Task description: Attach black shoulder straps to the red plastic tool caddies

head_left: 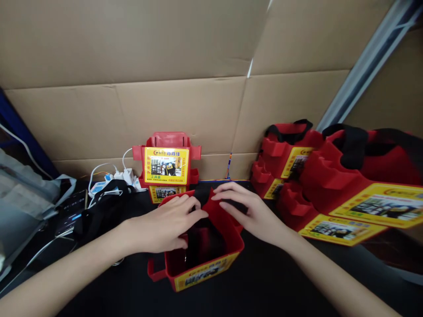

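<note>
A red plastic tool box (233, 240) with a yellow picture label stands tilted on the black table in front of me. A black strap (202, 193) shows at its raised back panel. My left hand (172, 220) reaches over the left rim, fingers bent at the inside of the back panel; what they grip is hidden. On the other side, my right hand (246, 209) is at the back panel's right edge, with its fingertips and thumb curled around the red plastic. The inside of the box is dark.
Another red tool box (194, 152) stands against the cardboard wall (185, 110). Stacked red boxes with black straps (350, 149) fill the right side. At left lie a phone (71, 211), a power strip with white plugs (127, 176), cables and a grey plastic bag (24, 189).
</note>
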{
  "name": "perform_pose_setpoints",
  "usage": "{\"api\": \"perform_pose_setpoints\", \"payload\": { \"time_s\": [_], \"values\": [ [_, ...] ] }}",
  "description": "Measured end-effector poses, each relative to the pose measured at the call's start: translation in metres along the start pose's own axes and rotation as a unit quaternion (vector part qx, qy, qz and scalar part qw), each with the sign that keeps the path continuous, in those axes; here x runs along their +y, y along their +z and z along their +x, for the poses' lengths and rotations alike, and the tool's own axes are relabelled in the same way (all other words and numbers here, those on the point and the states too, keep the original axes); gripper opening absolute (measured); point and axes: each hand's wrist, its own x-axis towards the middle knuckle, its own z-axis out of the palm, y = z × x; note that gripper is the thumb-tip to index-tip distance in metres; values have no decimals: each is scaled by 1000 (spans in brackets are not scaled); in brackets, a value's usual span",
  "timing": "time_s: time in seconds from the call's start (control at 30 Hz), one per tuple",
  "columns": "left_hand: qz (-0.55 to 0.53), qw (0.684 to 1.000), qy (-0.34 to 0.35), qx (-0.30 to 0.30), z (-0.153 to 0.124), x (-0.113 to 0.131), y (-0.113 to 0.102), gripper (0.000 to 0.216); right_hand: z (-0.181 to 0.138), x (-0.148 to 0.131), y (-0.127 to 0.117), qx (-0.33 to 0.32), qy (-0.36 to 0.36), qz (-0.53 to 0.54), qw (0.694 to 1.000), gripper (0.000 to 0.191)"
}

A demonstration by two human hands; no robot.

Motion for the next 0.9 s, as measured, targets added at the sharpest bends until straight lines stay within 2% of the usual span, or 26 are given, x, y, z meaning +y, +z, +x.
{"api": "perform_pose_setpoints", "payload": {
  "time_s": [0.07,0.13,0.17,0.23,0.3,0.37,0.4,0.47,0.53,0.57,0.6,0.63,0.67,0.73,0.77,0.83,0.9],
  "values": [
    [-53,998,-22,6,-22,4,-13,56,-6,-3,2,-15,-2,-23,1000,21],
    [-81,985,-128,77,-48,7,-16,48,-12,-4,1,-15,-4,-51,999,21],
    [-90,967,-200,129,-61,9,-12,47,-14,-4,-1,-13,-3,-65,998,21],
    [-124,901,-361,203,-83,11,6,49,-16,-3,-4,-5,2,-88,996,22],
    [-227,839,-459,183,-93,12,29,50,-11,0,-5,-9,1,-102,995,30],
    [-360,786,-476,162,-92,11,47,53,-2,3,-3,-27,-8,-116,993,41],
    [-414,762,-466,178,-88,10,52,52,4,5,0,-39,-16,-121,992,44],
    [-459,722,-441,272,-77,7,51,49,15,8,7,-61,-34,-120,990,40],
    [-445,702,-407,378,-64,5,41,46,23,10,16,-69,-50,-107,991,31],
    [-429,708,-383,411,-57,5,35,45,26,10,20,-70,-54,-102,991,29],
    [-408,729,-355,420,-50,6,29,46,27,10,23,-69,-53,-100,991,27],
    [-381,767,-328,399,-43,8,26,46,26,9,25,-68,-48,-104,991,26],
    [-343,818,-301,349,-36,11,24,46,25,7,26,-67,-42,-110,991,25],
    [-224,922,-253,188,-24,15,27,34,17,1,25,-59,-30,-125,990,24],
    [-153,955,-233,104,-19,17,31,25,11,-4,24,-52,-25,-134,989,24],
    [-37,979,-200,-8,-13,18,39,20,-4,-16,21,-63,-32,-148,986,28],
    [9,985,-169,-42,-11,16,42,23,-21,-28,20,-118,-55,-158,979,40]
  ]
}}
